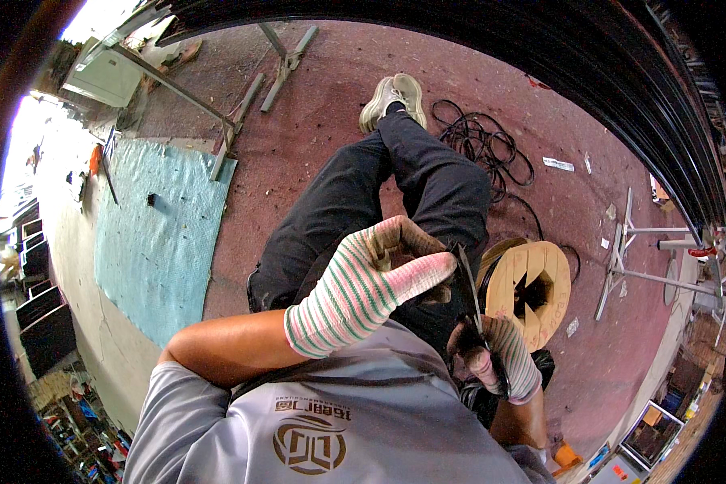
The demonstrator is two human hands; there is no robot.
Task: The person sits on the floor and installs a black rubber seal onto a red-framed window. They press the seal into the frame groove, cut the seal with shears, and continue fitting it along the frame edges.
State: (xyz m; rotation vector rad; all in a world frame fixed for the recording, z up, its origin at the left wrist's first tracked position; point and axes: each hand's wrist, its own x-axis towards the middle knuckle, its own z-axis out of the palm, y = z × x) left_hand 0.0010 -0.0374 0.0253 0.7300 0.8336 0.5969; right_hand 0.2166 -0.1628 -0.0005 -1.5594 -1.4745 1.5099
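Note:
My left hand (363,282), in a pink and green striped glove with dirty fingertips, is closed in a pinch in front of my lap. What lies between its fingers is dark and hard to tell from my trousers. Right against its thumb tip is the upper end of a pair of dark scissors (469,290), with a thin, shiny blade edge. My right hand (500,355), in a matching glove, is closed around the lower, handle end. Its fingers are partly hidden.
A yellowish reel (550,282) wound with black strip stands beside my right knee. Tangled black cord (488,145) lies on the reddish floor. A blue sheet (161,234) is spread at left. Metal stands (230,129) and long black profiles (621,89) border the space.

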